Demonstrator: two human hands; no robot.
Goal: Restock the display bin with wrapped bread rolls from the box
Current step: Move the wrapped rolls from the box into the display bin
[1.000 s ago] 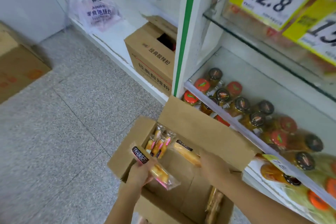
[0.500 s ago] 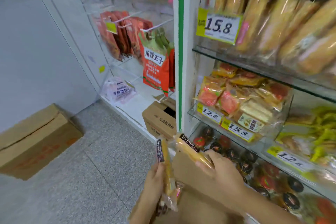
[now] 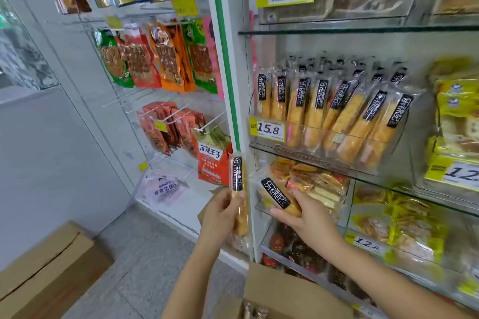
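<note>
My left hand point(image 3: 220, 211) grips one wrapped bread roll point(image 3: 239, 189) upright, black label at the top. My right hand point(image 3: 303, 215) holds a second wrapped roll point(image 3: 276, 195), tilted with its label end up-left. Both hands are raised in front of the white shelf post, below the clear display bin point(image 3: 337, 142). That bin stands on a glass shelf and holds several of the same long rolls on end behind a 15.8 price tag point(image 3: 268, 128). The open cardboard box point(image 3: 282, 295) sits at the bottom, only its flap and a bit of its inside showing.
A bin of mixed snack packs point(image 3: 311, 184) sits right behind my right hand. Jars point(image 3: 293, 248) fill the lowest shelf. Hanging snack bags point(image 3: 160, 62) on pegs are to the left. A closed carton point(image 3: 49, 267) lies on the floor at lower left.
Both hands came up out of the box with a roll each and rose toward the shelves. The view tilted up, bringing the bread bin into sight.
</note>
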